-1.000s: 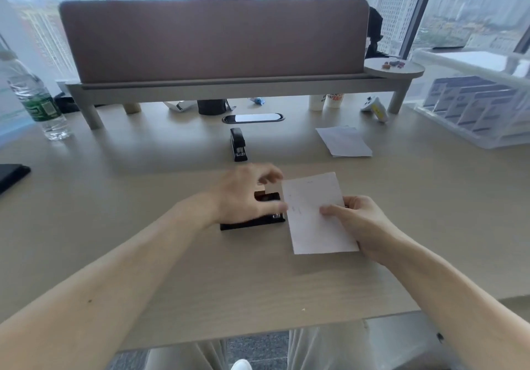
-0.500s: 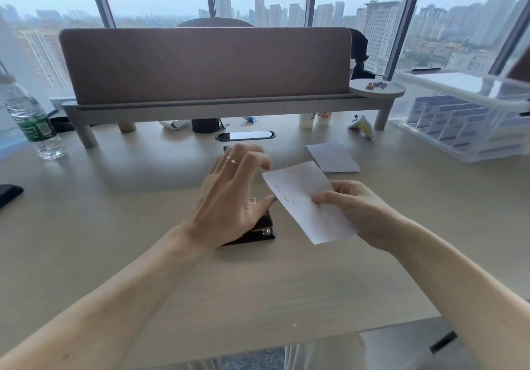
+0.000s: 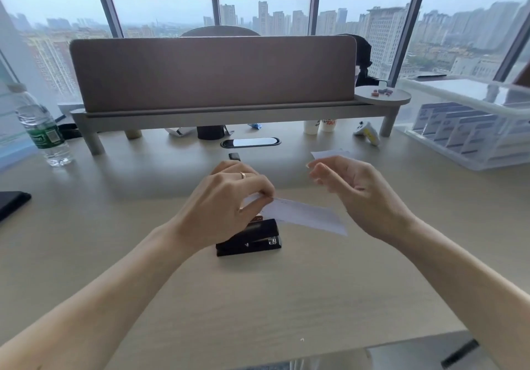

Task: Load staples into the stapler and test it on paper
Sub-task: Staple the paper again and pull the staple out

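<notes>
1. Left hand [image 3: 226, 206]: raised over the middle of the table [image 3: 143, 283]. Its fingers [image 3: 259, 187] are together, pinching the left end of the paper slip.
2. Stapler [image 3: 252, 239]: black, lying flat on the table's middle, just below the left hand and towards the near edge. Neither hand appears to touch it. The top arm sits down on the base, not swung open, and no loose staple strip or box shows beside it. Judgement: the loading step looks finished.
3. Paper slip [image 3: 304, 216]: held clear of the table, not in the stapler's mouth, with its free end reaching right. There are faint marks near the pinched end, too small to say whether any is a staple. Judgement: the test is either just made or about to be made; the view does not settle which.
4. Right hand [image 3: 361, 197]: lifted just beside the slip's free end. Its fingers [image 3: 324, 174] are apart and loosely curled, holding nothing. Cannot tell whether the wrist brushes the paper.
5. What is left, as a guess: check the slip for a seated staple. If none is found, feed an edge into the stapler's mouth and press down.
</notes>
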Demonstrator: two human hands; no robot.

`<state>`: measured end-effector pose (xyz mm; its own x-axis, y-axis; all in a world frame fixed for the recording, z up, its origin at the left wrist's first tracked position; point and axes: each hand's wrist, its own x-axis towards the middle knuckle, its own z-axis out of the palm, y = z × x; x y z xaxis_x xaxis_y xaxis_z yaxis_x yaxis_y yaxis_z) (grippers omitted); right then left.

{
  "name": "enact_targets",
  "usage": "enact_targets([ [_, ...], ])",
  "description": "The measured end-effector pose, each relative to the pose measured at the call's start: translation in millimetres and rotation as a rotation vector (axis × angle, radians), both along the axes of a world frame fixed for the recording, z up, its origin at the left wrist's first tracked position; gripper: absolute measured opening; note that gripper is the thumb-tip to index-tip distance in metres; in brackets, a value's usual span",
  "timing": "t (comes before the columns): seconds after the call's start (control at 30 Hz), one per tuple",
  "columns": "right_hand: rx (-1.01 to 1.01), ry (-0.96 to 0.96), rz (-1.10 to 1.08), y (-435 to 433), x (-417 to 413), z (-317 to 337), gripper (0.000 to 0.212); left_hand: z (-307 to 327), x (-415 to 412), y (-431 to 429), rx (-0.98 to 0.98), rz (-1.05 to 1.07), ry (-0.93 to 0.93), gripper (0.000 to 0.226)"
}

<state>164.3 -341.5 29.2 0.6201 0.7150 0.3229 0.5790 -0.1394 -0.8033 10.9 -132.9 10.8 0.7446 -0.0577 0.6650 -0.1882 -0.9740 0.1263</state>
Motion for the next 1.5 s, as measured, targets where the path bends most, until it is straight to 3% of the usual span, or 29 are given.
enact_targets([
  [0.13, -0.095, -0.520, 0.059, -4.5, -31.9, 15.4, 0.052, 12.1, -7.9, -1.8, 0.097, 0.011, -0.059, 0.004],
  [0.23, -0.037, -0.751, 0.021, 4.9, -36.0, 1.5, 0.030, 15.8, -11.9, -5.5, 0.159, 0.012, -0.109, 0.006],
  [0.3, 0.038, -0.798, 0.027, 11.1, -35.3, -6.8, 0.012, 15.5, -14.4, -8.2, 0.137, 0.009, -0.106, 0.006],
  [0.4, 0.066, -0.668, 0.013, 14.8, -36.1, -10.1, 0.003, 14.8, -19.5, -13.1, -0.106, 0.001, -0.008, 0.003],
  [0.5, 0.018, -0.348, 0.025, 13.5, -36.5, -5.5, 0.005, 17.3, -22.3, -15.8, -0.479, 0.005, 0.177, 0.007],
  [0.63, -0.023, -0.052, 0.071, 14.7, -36.7, -3.4, 0.008, 19.5, -21.5, -14.9, -0.800, -0.027, 0.340, 0.011],
  [0.83, -0.062, 0.261, 0.147, 10.7, -38.5, 5.6, 0.010, 23.4, -23.9, -18.6, -0.994, -0.073, 0.417, 0.012],
  [1.23, 0.121, -0.284, 0.126, 2.4, -43.2, 1.0, 0.007, 27.4, -32.0, -25.4, -0.592, -0.088, 0.198, 0.006],
  [1.5, 0.226, -0.512, 0.147, 4.6, -36.1, 0.0, 0.003, 27.6, -29.1, -21.2, -0.403, -0.164, 0.063, 0.007],
])
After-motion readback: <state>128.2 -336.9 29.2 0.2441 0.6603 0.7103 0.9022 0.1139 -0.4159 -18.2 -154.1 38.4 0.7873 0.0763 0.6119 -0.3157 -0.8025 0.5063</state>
